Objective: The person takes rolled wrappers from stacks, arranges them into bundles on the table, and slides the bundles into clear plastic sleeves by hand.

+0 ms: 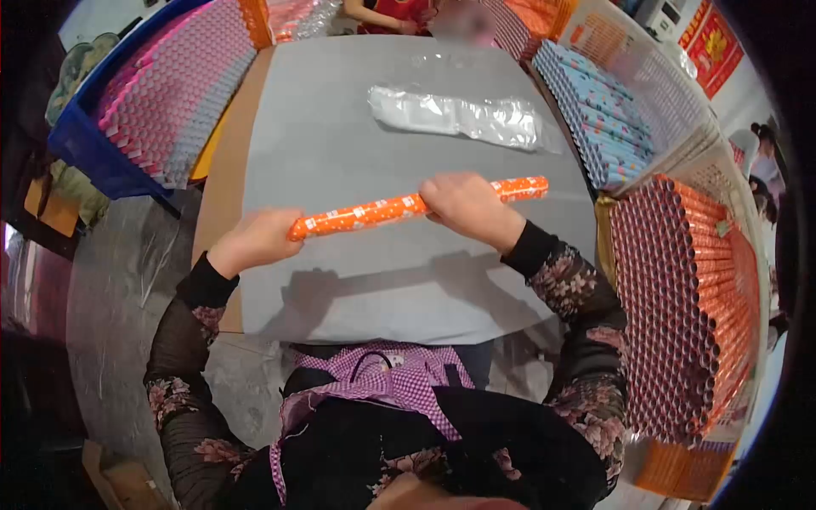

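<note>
An orange roll of wrapping paper [365,212] with a white print is held above the grey tabletop [340,144], tilted slightly up toward the right. My left hand [259,238] grips its left end, and the fingers hide that tip. Farther along, my right hand [472,206] is wrapped around the roll, right of its middle. The right end of the roll sticks out past that hand. Shadows of both hands and the roll fall on the tabletop below. Beyond the roll lies a stack of clear plastic sleeves [459,117].
At left, a blue crate [93,166] holds many pink rolls [183,85]. Blue patterned rolls [595,119] and orange rolls [671,306] are stacked in crates along the right side. Another person's arm [370,13] shows at the far edge of the table.
</note>
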A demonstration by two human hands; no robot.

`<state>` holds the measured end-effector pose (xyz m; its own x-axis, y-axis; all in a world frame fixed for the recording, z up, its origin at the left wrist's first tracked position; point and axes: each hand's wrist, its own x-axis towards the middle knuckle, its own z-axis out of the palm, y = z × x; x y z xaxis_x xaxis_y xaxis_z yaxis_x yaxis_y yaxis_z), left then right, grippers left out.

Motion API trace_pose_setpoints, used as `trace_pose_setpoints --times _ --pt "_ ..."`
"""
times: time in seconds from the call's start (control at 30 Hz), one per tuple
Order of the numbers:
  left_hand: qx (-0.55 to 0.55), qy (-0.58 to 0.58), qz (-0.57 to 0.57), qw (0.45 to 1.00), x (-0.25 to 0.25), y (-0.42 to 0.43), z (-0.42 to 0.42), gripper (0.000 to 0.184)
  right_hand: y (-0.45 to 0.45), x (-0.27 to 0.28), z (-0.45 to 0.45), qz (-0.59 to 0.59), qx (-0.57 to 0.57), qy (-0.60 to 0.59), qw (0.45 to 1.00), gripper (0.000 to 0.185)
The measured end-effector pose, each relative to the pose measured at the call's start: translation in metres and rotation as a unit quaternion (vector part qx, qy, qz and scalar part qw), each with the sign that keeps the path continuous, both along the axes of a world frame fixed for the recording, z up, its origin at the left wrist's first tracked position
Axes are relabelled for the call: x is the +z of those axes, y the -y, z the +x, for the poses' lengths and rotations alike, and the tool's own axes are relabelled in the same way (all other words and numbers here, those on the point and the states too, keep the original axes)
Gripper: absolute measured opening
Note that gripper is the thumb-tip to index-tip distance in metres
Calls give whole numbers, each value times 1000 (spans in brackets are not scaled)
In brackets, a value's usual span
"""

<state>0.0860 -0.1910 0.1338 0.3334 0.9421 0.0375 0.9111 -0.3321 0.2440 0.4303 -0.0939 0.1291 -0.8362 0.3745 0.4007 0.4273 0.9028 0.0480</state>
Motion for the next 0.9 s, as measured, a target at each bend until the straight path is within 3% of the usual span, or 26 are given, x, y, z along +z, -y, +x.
trace_pose_setpoints --times 0.1,0.2,0.23,0.37,0.43,0.5,0.6,0.7,0.8,0.83,0.9 --pt "2 -4 -12 1000 -2 3 2 25 -12 -4 2 -25 -8 36 999 27" --pt "-65 -87 267 958 -10 1 -1 33 -30 5 9 -118 -29 84 989 23" --pt "-73 -86 262 958 -13 1 -1 33 -33 2 11 -124 -36 82 988 23" --pt "-40 -44 142 988 -29 0 0 32 -35 -12 9 -168 -7 95 981 21" --pt "-29 -3 86 996 -32 -3 1 33 -34 -25 7 -118 -17 77 990 22" --pt "2 24 -43 999 -32 -8 3 36 -35 -31 -1 -105 12 67 992 25" --pt "-23 81 -99 991 -39 -16 1 39 -20 -34 -9 -26 38 54 997 30" --pt "-46 71 -136 987 -50 -22 8 36 -24 -42 -6 -88 35 75 993 29" --pt "-50 27 57 997 -78 -23 18 33 -41 -70 5 -141 6 92 986 25" --pt "-64 30 57 996 -85 -24 25 33 -43 -76 10 -157 -5 105 982 24" --pt "-73 -11 157 985 -96 -26 35 42 -45 -87 22 -170 -6 78 982 23"
